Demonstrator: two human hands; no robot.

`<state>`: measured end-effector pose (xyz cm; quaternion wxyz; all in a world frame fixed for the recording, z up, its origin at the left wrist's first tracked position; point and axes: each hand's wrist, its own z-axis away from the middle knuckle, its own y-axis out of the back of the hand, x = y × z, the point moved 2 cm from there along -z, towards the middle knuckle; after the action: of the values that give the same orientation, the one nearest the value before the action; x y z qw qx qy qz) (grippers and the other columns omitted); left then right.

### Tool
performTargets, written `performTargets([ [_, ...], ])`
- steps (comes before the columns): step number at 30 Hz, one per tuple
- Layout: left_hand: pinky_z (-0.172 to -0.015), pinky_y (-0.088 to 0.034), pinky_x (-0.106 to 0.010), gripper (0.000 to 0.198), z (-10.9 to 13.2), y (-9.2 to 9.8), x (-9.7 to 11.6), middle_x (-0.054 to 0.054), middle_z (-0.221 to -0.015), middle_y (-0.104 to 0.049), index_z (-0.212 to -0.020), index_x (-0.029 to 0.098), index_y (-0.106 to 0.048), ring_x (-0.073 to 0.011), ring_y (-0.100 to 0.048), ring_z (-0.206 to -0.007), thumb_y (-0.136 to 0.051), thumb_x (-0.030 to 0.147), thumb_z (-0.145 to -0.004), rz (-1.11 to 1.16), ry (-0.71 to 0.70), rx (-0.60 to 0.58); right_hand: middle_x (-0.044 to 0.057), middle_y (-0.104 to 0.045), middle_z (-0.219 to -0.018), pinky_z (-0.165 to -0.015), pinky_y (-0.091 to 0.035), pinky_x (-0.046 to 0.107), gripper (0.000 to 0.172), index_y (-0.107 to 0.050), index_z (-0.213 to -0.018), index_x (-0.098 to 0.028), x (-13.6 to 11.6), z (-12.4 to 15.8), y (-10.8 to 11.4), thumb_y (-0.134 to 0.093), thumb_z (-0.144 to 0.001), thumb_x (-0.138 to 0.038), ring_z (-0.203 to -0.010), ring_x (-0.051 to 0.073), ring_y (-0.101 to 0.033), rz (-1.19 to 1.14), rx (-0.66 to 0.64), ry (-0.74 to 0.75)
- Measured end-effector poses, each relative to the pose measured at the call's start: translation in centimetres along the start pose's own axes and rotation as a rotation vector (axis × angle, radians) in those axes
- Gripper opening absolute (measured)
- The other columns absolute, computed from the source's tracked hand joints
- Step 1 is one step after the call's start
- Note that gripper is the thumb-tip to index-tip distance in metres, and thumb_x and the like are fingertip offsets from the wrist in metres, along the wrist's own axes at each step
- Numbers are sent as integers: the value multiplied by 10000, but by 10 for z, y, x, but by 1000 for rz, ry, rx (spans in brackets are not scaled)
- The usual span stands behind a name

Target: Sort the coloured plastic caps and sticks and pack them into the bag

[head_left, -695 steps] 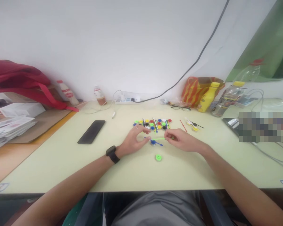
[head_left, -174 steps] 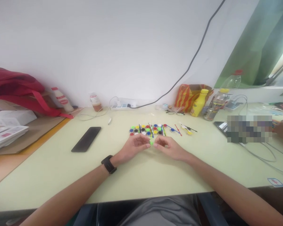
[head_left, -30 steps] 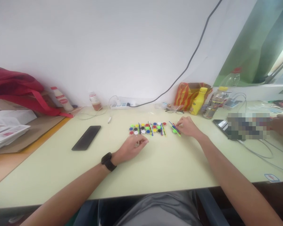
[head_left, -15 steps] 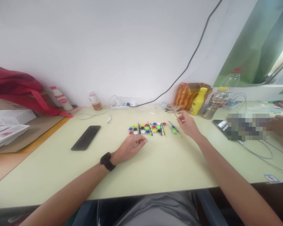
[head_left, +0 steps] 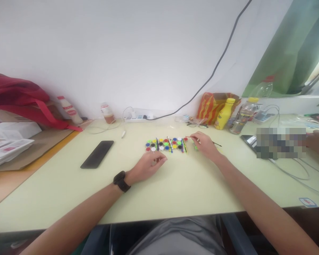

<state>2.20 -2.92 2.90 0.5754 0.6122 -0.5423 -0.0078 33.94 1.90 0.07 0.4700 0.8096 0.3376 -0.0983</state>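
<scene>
A cluster of small coloured discs and thin sticks (head_left: 167,144) lies in rows on the pale green table (head_left: 175,184). My right hand (head_left: 204,145) is just right of the cluster, fingers pinched on a thin red stick (head_left: 188,137) that points left over the discs. A small green piece (head_left: 195,147) lies under that hand. My left hand (head_left: 148,166), with a black watch on its wrist, rests curled on the table just in front of the cluster; nothing shows in it.
A black phone (head_left: 97,154) lies to the left. A power strip (head_left: 138,117), bottles (head_left: 224,113) and an orange bag (head_left: 210,106) stand at the back. A red bag (head_left: 18,95) sits far left. Another person's hand (head_left: 317,141) is at the right edge.
My right hand lifted a red stick from the loose pieces at the right and brought it left toward the disc cluster. My left hand stayed put.
</scene>
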Motion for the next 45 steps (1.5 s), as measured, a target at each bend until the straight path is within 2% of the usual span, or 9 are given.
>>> performTargets([
  [7,-665,-456,-266,260,0,0,-2,-27,-875,-715,-978,196,-707,-144,-599,-747,-522,366,-1046,-4,9,5,97,-697,-964,-795,-472,353,199,-679,-916,-186,1,-1,1,-480,-923,-182,-870,230,-633,64,-53,-21],
  [13,-656,-461,-269,269,0,1,0,-35,-866,-717,-972,194,-713,-152,-607,-750,-525,373,-1042,5,-2,19,45,-648,-747,-689,-411,319,115,-571,-709,-201,-8,3,28,-562,-822,-181,-694,190,-574,188,-84,-37],
  [18,-680,-476,-281,269,0,0,-1,-36,-849,-714,-976,193,-711,-154,-606,-744,-520,369,-1045,13,-17,29,11,-610,-656,-625,-386,295,160,-527,-630,-204,-26,13,48,-576,-781,-185,-628,164,-537,130,-222,-83],
  [22,-717,-499,-286,240,1,-1,-1,-35,-881,-720,-992,201,-709,-155,-624,-769,-555,380,-1029,24,-37,14,3,-631,-676,-609,-408,273,127,-583,-675,-202,-54,22,45,-548,-789,-160,-644,160,-556,-55,-412,-79],
  [26,-772,-516,-306,255,2,0,1,-43,-918,-715,-1098,216,-708,-173,-645,-828,-655,431,-970,13,-53,-16,18,-676,-777,-663,-441,267,144,-659,-802,-191,-84,31,23,-526,-829,-140,-708,161,-592,-260,-544,23],
  [31,-835,-531,-348,381,3,-2,4,-71,-1010,-718,-1178,230,-703,-214,-665,-914,-744,479,-892,11,-85,-120,18,-655,-841,-664,-429,274,176,-655,-926,-202,-98,35,5,-486,-911,-156,-716,158,-546,-365,-578,57],
  [37,-852,-537,-365,364,3,-7,4,-72,-999,-711,-1173,235,-710,-222,-661,-919,-725,487,-911,19,-68,-123,36,-629,-894,-657,-435,279,138,-609,-965,-208,-91,31,15,-540,-990,-325,-773,174,-526,-482,-525,-46],
  [43,-855,-530,-361,501,5,-7,5,-66,-1036,-700,-1253,246,-669,-221,-660,-936,-781,523,-850,36,-73,-149,7,-603,-852,-594,-437,245,270,-610,-1001,-197,-104,40,12,-595,-993,-467,-670,125,-525,-715,-936,-102],
  [45,-870,-525,-367,567,5,-7,6,-68,-1060,-699,-1273,252,-659,-229,-660,-954,-812,543,-811,39,-81,-175,15,-626,-878,-592,-454,245,301,-611,-986,-195,-110,43,8,-625,-974,-495,-667,124,-561,-768,-972,-124],
])
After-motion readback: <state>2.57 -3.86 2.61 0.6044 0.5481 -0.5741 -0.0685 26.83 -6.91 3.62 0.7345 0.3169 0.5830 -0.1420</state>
